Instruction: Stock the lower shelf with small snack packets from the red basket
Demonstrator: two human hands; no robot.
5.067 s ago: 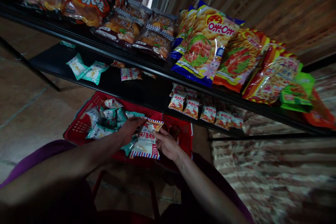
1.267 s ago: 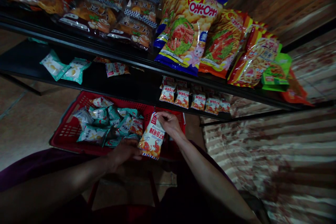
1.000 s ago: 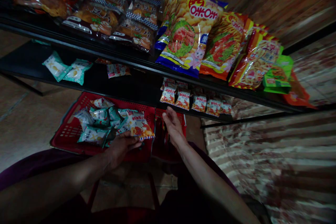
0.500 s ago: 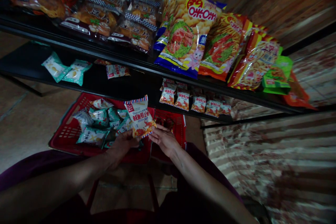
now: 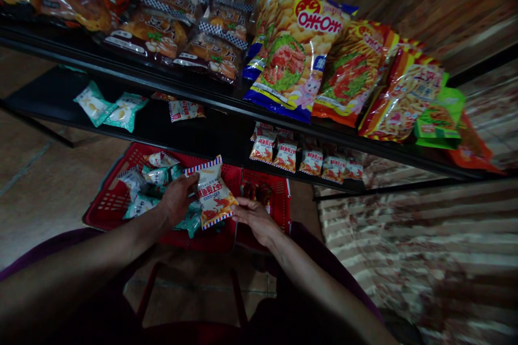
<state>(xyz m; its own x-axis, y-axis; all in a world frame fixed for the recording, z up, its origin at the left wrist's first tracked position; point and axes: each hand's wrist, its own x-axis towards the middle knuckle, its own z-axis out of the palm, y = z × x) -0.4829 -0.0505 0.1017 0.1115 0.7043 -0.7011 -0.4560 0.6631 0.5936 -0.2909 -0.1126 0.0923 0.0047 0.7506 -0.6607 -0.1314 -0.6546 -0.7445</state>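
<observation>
Between my hands is a small white-and-orange snack bag (image 5: 214, 197) with striped ends, its printed front turned up toward me. My left hand (image 5: 180, 199) grips its upper left edge. At the lower right corner, my right hand (image 5: 256, 216) pinches the bag between thumb and fingers. The bag is held above a red plastic basket (image 5: 103, 199), where several teal-and-white snack bags (image 5: 140, 206) lie heaped. My left hand and the held bag hide part of that heap.
A second red basket (image 5: 286, 199) stands to the right. On the low black shelf (image 5: 220, 140) are a row of small snack bags (image 5: 286, 155) and two teal bags (image 5: 126, 110). Larger snack packets (image 5: 297, 54) line the upper shelf. A patterned curtain (image 5: 404, 248) hangs at right.
My left hand has moved from the bag's bottom corner up to its upper left edge. The bag now sits slightly lower, and my right hand keeps its corner. The view has shifted a little.
</observation>
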